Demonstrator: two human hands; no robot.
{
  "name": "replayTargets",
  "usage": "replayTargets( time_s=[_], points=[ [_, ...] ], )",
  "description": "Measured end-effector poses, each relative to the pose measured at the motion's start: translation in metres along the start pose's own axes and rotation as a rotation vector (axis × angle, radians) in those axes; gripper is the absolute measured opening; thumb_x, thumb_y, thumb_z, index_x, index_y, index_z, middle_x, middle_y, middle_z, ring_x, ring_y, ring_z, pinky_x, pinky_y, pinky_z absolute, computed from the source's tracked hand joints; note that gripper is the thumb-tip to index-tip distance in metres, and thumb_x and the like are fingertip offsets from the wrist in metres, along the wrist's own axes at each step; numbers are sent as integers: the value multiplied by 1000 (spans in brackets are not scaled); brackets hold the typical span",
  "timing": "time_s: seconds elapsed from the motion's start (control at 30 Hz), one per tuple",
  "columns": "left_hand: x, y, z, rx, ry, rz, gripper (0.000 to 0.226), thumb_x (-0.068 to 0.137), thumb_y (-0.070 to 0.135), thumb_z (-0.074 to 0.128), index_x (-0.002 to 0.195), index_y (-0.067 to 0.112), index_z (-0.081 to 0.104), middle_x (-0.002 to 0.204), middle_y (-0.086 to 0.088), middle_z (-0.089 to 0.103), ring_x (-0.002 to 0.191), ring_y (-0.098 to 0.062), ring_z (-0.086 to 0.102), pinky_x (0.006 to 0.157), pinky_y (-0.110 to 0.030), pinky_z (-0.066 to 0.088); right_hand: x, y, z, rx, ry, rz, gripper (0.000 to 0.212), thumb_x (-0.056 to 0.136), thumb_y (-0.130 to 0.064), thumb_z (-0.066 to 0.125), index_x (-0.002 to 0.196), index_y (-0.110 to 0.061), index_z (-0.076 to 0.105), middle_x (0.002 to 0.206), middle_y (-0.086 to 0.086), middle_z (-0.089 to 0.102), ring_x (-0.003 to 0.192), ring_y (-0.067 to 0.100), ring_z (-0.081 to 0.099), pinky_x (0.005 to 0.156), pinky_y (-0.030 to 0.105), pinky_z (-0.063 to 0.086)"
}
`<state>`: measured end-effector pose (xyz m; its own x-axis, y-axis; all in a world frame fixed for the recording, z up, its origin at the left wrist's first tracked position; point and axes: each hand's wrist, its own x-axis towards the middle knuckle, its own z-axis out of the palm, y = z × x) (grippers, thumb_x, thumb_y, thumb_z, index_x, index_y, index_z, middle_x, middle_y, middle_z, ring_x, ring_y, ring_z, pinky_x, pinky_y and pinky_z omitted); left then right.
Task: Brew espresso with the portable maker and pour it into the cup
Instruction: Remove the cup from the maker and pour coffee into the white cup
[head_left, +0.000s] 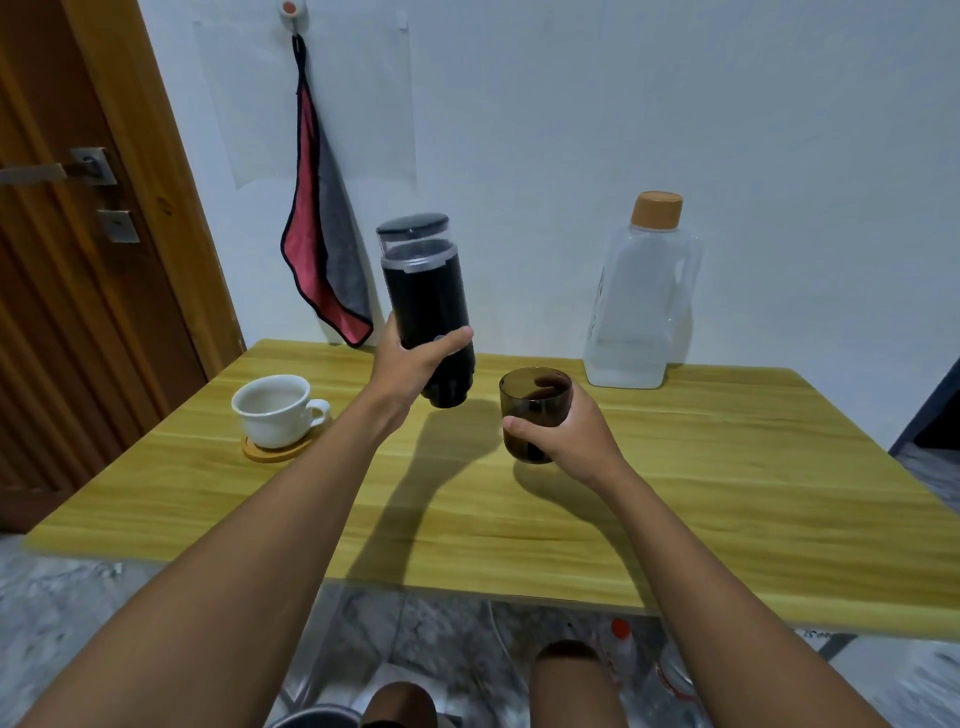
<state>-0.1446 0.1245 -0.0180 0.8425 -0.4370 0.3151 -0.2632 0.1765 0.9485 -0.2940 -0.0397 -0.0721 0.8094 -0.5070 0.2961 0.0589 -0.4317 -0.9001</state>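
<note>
Here, left hand (410, 358): I see fingers curled round the espresso maker (428, 306), lifted above the table (727, 467).
Right hand (566, 436): wraps the smoked glass (535, 397), coffee (525, 448) inside.
White cup (272, 410): on coaster (275, 451), left.

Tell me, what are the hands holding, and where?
Left hand grips the black coffee maker near its bottom; right hand holds the brown glass around its side.

Arms: left forearm (234, 545) & right forearm (727, 571) bare all the way to edge of view, smooth, lean. Both left hand (410, 364) & right hand (571, 441) bare too, fingers slim. Lower down, 2 knees (571, 686), rounded, uncovered as far as visible.
</note>
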Motion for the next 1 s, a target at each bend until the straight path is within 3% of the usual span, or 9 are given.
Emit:
replayTargets(
  time_s=[0.17, 0.37, 0.77, 1.0],
  points=[
    [3, -34, -2, 67, -74, -125, 71, 69, 31, 92, 131, 20, 59, 117, 0, 72, 108, -15, 68, 90, -33, 54, 8, 3, 0, -8, 19, 4, 69, 53, -58, 86, 111, -40, 54, 110, -20, 63, 97, -19, 56, 70, -1, 43],
    [-4, -65, -6, 149, -132, -197, 78, 69, 28, 94, 137, 21, 56, 124, 0, 68, 115, -17, 64, 100, -39, 53, 14, 8, -1, 14, 45, 7, 65, 52, -58, 86, 107, -41, 55, 108, -19, 65, 97, -17, 58, 72, 1, 45],
    [-6, -64, -15, 169, -191, -199, 81, 72, 21, 93, 142, 20, 53, 130, -2, 66, 121, -20, 62, 108, -44, 49, 10, 1, 3, 40, 22, 9, 70, 53, -57, 87, 111, -41, 51, 111, -18, 65, 98, -13, 60, 73, 4, 48],
    [-10, -57, -30, 302, -238, -167, 101, 69, 30, 96, 151, 25, 38, 143, -3, 55, 134, -21, 51, 112, -44, 46, 3, -23, 21, 62, -39, -44, 82, 53, -57, 87, 122, -32, 50, 110, -17, 67, 100, -10, 63, 78, 7, 49]
  ],
)
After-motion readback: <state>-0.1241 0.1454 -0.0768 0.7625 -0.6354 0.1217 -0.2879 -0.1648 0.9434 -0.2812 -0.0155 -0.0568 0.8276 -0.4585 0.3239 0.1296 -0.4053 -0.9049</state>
